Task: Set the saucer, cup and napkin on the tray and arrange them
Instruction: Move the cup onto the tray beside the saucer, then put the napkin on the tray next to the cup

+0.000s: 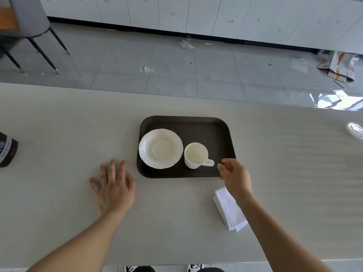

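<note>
A dark brown tray (208,130) lies in the middle of the pale table. On its left part sits a white saucer (160,148). A white cup (196,155) stands upright to the right of the saucer, on the tray floor, with its handle pointing right. My right hand (234,176) hovers just right of the handle, fingers loosely curled and holding nothing, a small gap from the handle. A folded white napkin (229,210) lies on the table below the tray's near right corner, partly under my right forearm. My left hand (114,185) rests flat on the table, left of the tray.
A dark bottle (6,151) stands at the table's left edge. A clear glass object (355,130) sits at the far right edge. Beyond the table are a tiled floor with scraps, a chair at the upper left, and white cabinets.
</note>
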